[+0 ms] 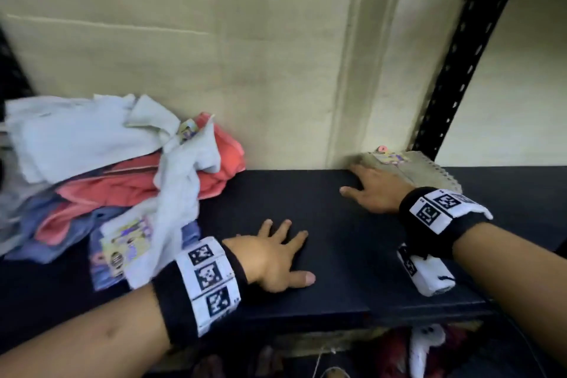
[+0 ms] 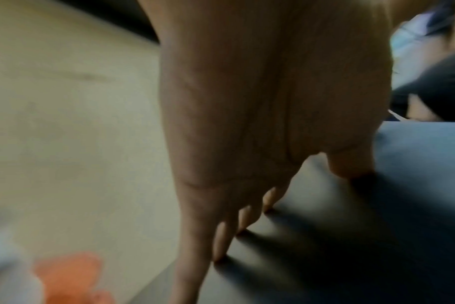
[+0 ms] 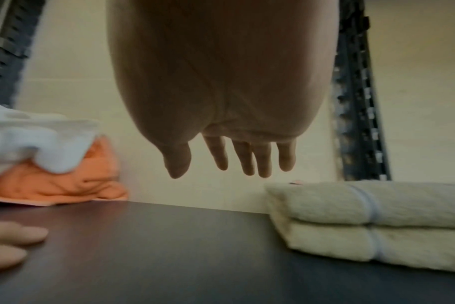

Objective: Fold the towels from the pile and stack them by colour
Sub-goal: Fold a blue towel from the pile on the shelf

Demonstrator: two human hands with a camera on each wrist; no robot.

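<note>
A loose pile of towels lies at the left of the dark shelf: white ones on top, coral and blue beneath. The right wrist view shows its white and coral edge. A folded cream towel sits at the back right corner. My left hand lies flat, fingers spread on the bare shelf. My right hand hovers open just left of the cream towel, holding nothing.
A black perforated upright rises behind the cream towel, against a pale wall. The shelf's front edge runs below my wrists, with red and white things on a lower level. Printed labels hang from the pile.
</note>
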